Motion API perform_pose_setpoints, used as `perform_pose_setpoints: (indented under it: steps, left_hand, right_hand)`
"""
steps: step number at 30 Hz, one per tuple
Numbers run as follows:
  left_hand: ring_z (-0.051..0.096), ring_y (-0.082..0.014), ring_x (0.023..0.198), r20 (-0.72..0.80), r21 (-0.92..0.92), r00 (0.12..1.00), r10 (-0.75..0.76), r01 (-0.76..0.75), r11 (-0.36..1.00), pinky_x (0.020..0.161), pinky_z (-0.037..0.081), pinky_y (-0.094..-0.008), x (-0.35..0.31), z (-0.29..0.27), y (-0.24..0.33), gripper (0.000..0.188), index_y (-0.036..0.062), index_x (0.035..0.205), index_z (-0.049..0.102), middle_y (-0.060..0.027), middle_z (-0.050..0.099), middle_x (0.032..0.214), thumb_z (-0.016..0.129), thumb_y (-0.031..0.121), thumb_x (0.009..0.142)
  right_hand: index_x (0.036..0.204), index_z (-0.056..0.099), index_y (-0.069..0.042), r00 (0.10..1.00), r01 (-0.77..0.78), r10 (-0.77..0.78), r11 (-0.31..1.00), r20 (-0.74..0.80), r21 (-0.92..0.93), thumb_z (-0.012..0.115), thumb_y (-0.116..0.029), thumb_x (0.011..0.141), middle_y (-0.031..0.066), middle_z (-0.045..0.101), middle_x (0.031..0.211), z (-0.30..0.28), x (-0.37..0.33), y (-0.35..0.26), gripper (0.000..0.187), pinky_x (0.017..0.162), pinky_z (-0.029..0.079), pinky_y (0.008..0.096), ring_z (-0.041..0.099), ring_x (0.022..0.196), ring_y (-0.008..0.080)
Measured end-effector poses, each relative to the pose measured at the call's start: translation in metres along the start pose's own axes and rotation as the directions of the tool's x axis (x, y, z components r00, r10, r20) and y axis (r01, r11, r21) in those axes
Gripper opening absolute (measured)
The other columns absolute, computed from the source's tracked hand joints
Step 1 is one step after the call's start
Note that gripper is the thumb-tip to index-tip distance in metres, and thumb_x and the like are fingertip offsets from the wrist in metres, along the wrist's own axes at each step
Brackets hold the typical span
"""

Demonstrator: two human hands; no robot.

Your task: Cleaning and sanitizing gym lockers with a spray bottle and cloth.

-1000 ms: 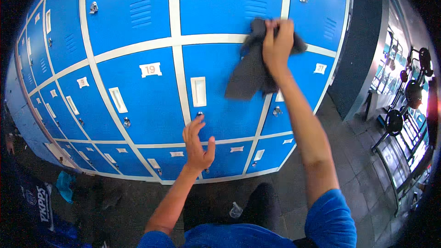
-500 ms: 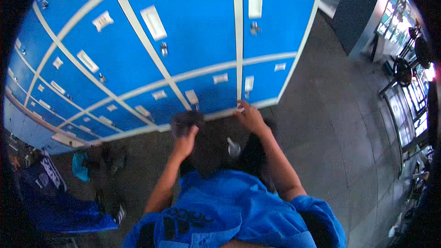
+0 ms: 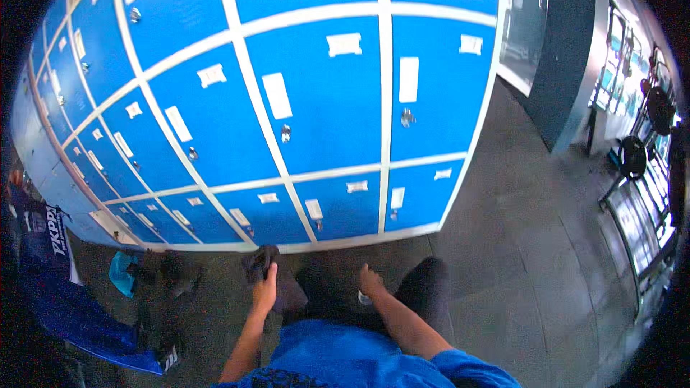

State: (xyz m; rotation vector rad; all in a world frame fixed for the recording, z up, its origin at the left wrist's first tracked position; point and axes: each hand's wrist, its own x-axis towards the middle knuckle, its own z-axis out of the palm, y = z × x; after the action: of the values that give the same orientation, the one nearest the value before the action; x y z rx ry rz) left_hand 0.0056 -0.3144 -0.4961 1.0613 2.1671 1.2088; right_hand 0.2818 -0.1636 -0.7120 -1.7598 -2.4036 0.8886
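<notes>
My left hand [image 3: 266, 287] is closed round a dark, soft-edged thing [image 3: 260, 264], too blurred to name, in front of the lockers' lower edge. My right hand [image 3: 372, 284] is closed, low between my knees. Just below it shows a small whitish, partly see-through thing [image 3: 365, 298], mostly covered by the hand; I cannot tell whether the fingers grip it. Blue lockers [image 3: 327, 108] with white frames, pale handle plates and small metal locks stand shut ahead of both hands.
Left of me is a person in dark blue clothing [image 3: 100, 330], near a teal bag [image 3: 122, 273] and dark items on the floor. Dark grey floor tiles [image 3: 496, 259] run along the right. A dark pillar [image 3: 568, 65] and gym equipment [image 3: 632, 158] stand beyond.
My view has tilted up, showing more of the lockers. My right hand has drawn back from the lockers' lower edge, where it held a small white thing. My left hand still holds the dark thing.
</notes>
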Motion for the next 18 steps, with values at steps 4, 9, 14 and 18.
perform_pose_setpoints:
  steps: [4,9,14,18]
  left_hand:
    - [0.059,-0.0420,0.117,-0.063,0.015,0.973,0.222,-0.221,0.975,0.102,0.043,-0.0451,0.004,-0.017,0.036,0.068,0.0009,0.128,0.060,-0.0259,0.065,0.120,0.056,0.060,0.094]
    - [0.060,-0.0406,0.113,0.204,0.083,0.954,0.219,-0.240,0.967,0.102,0.043,-0.0450,0.057,-0.009,0.134,0.059,0.0042,0.120,0.067,-0.0213,0.066,0.117,0.063,0.056,0.091]
    - [0.044,-0.0386,0.135,0.280,0.195,0.803,0.526,-0.584,0.788,0.112,0.033,-0.0517,0.036,-0.003,0.204,0.055,0.0151,0.141,0.054,-0.0202,0.052,0.144,0.063,0.040,0.093]
    - [0.049,-0.0437,0.130,0.419,0.193,0.878,0.232,-0.336,0.922,0.110,0.036,-0.0544,-0.023,-0.022,0.256,0.053,0.0152,0.144,0.050,-0.0180,0.053,0.143,0.056,0.038,0.097]
  right_hand:
    - [0.132,0.040,0.002,0.981,0.101,-0.106,0.994,-0.163,-0.039,0.061,-0.018,0.090,0.0260,0.067,0.105,-0.072,-0.028,-0.041,0.050,0.075,0.056,0.0522,0.068,0.095,0.0407]
    - [0.133,0.045,-0.004,0.965,0.150,-0.118,0.981,-0.236,0.122,0.060,-0.026,0.092,0.0273,0.064,0.112,-0.177,-0.020,-0.056,0.049,0.075,0.054,0.0548,0.067,0.089,0.0459]
    - [0.126,0.052,-0.007,0.886,0.219,-0.024,0.902,-0.464,0.373,0.069,-0.023,0.088,0.0235,0.068,0.101,-0.313,-0.100,-0.133,0.045,0.078,0.053,0.0526,0.065,0.096,0.0453]
    - [0.116,0.059,-0.002,0.685,0.401,0.080,0.789,-0.725,0.466,0.077,-0.009,0.082,0.0176,0.069,0.101,-0.407,-0.183,-0.184,0.039,0.077,0.054,0.0412,0.069,0.091,0.0332]
